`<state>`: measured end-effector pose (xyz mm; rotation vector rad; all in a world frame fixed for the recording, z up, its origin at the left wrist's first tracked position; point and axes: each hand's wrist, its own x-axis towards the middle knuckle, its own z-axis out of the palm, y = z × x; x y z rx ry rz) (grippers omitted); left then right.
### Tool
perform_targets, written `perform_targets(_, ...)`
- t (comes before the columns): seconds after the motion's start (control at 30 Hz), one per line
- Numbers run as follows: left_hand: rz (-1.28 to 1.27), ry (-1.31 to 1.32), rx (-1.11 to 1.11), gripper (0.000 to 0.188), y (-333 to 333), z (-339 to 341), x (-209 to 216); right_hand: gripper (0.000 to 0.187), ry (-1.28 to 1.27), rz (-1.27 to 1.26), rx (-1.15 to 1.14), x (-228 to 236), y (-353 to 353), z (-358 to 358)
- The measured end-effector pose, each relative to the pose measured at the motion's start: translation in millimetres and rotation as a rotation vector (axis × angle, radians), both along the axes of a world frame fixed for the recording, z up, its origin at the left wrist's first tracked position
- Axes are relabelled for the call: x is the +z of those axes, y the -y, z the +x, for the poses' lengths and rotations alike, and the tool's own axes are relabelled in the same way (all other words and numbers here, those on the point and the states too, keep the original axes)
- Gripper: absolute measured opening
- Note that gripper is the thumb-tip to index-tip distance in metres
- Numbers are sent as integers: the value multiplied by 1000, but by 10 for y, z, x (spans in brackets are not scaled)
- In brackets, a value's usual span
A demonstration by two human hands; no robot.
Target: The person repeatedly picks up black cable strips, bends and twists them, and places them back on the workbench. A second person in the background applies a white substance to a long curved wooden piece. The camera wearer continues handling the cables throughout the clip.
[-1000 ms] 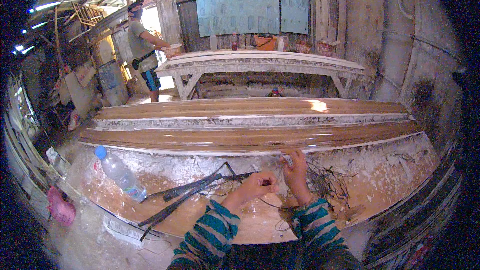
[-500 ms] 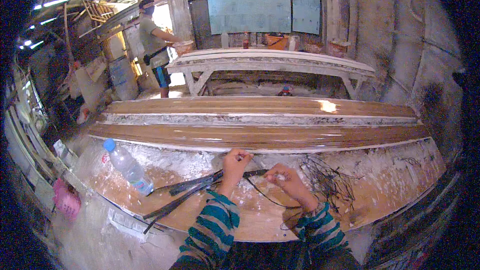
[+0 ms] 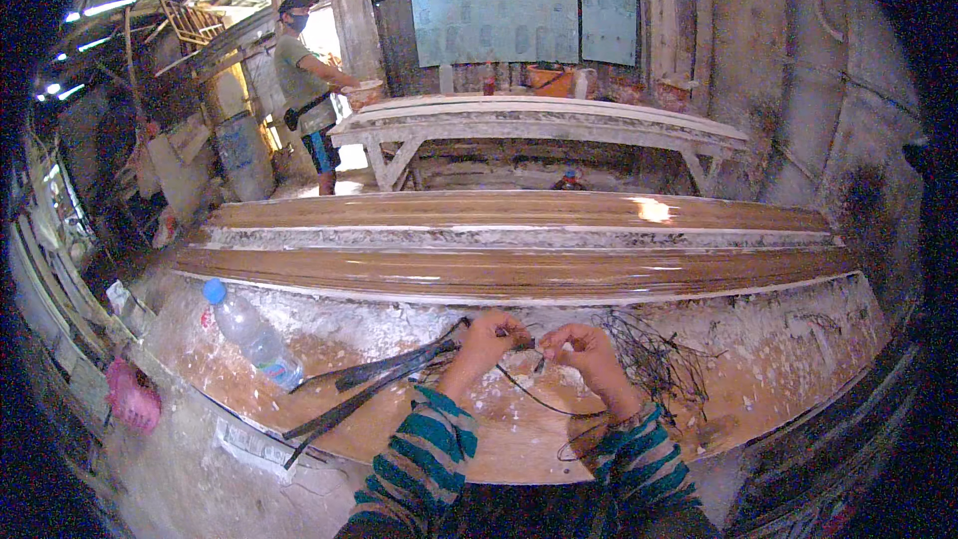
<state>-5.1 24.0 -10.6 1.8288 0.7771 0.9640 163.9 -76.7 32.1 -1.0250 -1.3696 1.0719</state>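
Observation:
Close together over the near board, both my hands are closed in pinches. My left hand grips the end of a bundle of flat black strips, which trails away to the left and over the board's near edge. Just right of it, the fingertips of my right hand are pressed together at a short dark end; what exactly they pinch is too small to make out. A thin black strand loops below the hands. To the right of my right hand lies a loose tangle of thin black strands.
A clear plastic bottle with a blue cap lies at the left of the powder-covered board. Beyond are two long glossy brown panels and a white bench. A person stands far left. A pink basket sits lower left.
My left hand has moved down and right, and my hands are now nearer each other at the strip ends. The person at the back has turned their head.

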Motion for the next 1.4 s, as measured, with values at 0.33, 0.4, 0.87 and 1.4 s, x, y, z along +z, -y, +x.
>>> perform_targets(0.33,-116,48,-298,15,431,73,317,14,841,521,-839,-40,-111,191)
perform_targets(0.4,-171,165,-398,18,565,111,342,14,884,555,-887,-20,-118,178)
perform_targets(0.87,-190,118,-181,20,413,-102,451,9,757,466,-828,-109,-141,173)
perform_targets(1.4,-301,446,323,18,-49,-266,188,7,947,519,-260,-30,65,-318)
